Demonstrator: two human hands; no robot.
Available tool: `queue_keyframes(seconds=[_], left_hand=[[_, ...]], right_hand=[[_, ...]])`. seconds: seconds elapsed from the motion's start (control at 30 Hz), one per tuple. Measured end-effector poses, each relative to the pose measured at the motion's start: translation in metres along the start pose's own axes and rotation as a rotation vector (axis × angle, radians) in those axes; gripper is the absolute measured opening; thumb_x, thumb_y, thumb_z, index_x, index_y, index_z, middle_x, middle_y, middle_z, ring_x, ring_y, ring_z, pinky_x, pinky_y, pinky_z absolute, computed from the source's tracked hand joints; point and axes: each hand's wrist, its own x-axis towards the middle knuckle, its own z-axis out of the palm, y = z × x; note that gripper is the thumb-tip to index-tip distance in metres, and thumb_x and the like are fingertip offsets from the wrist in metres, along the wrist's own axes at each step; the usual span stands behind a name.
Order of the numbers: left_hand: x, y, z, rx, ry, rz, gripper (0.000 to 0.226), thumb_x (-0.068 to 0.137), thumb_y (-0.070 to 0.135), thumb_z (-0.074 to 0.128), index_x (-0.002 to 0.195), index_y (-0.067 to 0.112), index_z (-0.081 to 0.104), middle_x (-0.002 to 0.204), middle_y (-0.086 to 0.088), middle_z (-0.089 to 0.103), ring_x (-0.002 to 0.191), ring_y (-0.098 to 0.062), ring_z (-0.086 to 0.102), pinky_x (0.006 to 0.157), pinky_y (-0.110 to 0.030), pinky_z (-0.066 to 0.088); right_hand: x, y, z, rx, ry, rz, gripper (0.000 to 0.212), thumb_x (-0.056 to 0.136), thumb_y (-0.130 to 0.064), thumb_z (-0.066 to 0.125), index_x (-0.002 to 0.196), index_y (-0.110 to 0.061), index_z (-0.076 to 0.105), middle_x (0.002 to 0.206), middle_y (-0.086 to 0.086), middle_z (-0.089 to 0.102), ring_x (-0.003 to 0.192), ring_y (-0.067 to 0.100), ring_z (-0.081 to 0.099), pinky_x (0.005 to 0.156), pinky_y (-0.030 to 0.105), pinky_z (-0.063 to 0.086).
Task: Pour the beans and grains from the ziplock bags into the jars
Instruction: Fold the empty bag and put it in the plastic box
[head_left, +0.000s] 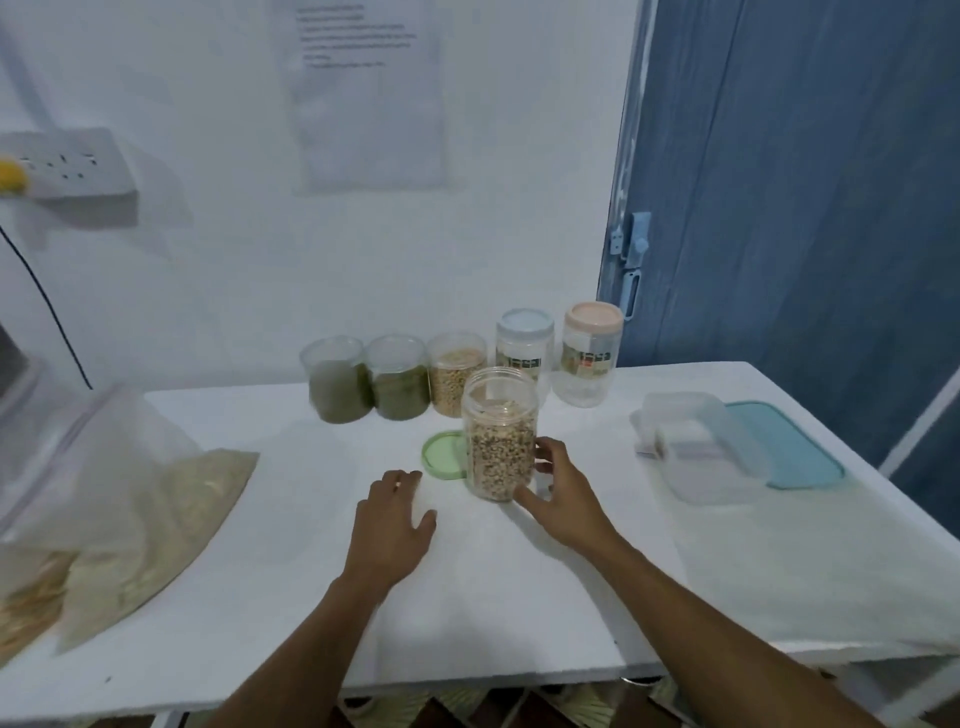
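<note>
An open clear jar about two-thirds full of mottled beans stands mid-table. My right hand curls around its right side, thumb low at the front and fingers behind. A green lid lies flat just left of the jar. My left hand rests flat on the table with fingers spread, holding nothing. At the left edge lie ziplock bags of pale grain. Three open filled jars line the wall, with two lidded jars to their right.
A clear plastic box and its teal lid sit at the right of the table. A power strip hangs on the wall at left with a black cable. A blue door stands behind on the right.
</note>
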Motion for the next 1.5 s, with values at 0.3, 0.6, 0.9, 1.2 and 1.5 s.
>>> queue_keyframes(seconds=[0.3, 0.6, 0.9, 1.2, 1.5], left_hand=[[0.036, -0.009, 0.0, -0.184, 0.03, 0.057, 0.031, 0.081, 0.044, 0.073, 0.091, 0.021, 0.055, 0.102, 0.0, 0.064, 0.092, -0.024, 0.059, 0.072, -0.031, 0.042], [0.056, 0.011, -0.045, -1.029, 0.039, -0.2, 0.069, 0.068, 0.015, 0.09, 0.121, 0.025, 0.047, 0.125, 0.006, 0.054, 0.116, -0.015, 0.059, 0.092, -0.032, 0.054], [0.094, 0.05, -0.104, -1.109, -0.064, 0.01, 0.095, 0.057, 0.019, 0.095, 0.136, 0.025, 0.042, 0.128, 0.007, 0.052, 0.122, -0.015, 0.059, 0.101, -0.037, 0.051], [0.108, 0.108, -0.098, -0.464, -0.033, 0.322, 0.059, 0.072, 0.045, 0.084, 0.123, 0.024, 0.062, 0.124, 0.011, 0.057, 0.114, -0.006, 0.052, 0.097, -0.025, 0.041], [0.104, 0.117, -0.087, -0.298, -0.09, 0.418, 0.071, 0.075, 0.053, 0.07, 0.136, 0.022, 0.05, 0.138, 0.003, 0.051, 0.127, -0.014, 0.043, 0.105, -0.031, 0.037]], right_hand=[[0.008, -0.005, 0.03, 0.13, 0.136, 0.09, 0.083, 0.078, -0.034, 0.083, 0.144, -0.024, 0.034, 0.124, -0.015, 0.053, 0.112, 0.005, 0.053, 0.078, 0.01, 0.04], [0.006, -0.006, 0.026, 0.142, 0.145, 0.069, 0.075, 0.075, -0.037, 0.085, 0.13, -0.041, 0.033, 0.118, -0.033, 0.048, 0.104, -0.008, 0.052, 0.077, 0.003, 0.04], [0.02, -0.017, 0.004, 0.133, -0.001, 0.028, 0.1, 0.073, -0.028, 0.087, 0.148, -0.04, 0.022, 0.121, -0.028, 0.051, 0.109, -0.006, 0.053, 0.078, 0.002, 0.04], [0.036, -0.038, -0.013, 0.253, 0.035, -0.009, 0.082, 0.072, -0.029, 0.088, 0.137, -0.042, 0.039, 0.122, -0.024, 0.059, 0.111, -0.007, 0.057, 0.087, 0.017, 0.052], [0.038, -0.037, -0.016, 0.233, 0.046, 0.017, 0.081, 0.068, -0.026, 0.091, 0.132, -0.04, 0.043, 0.113, -0.027, 0.059, 0.105, -0.01, 0.058, 0.083, 0.017, 0.053]])
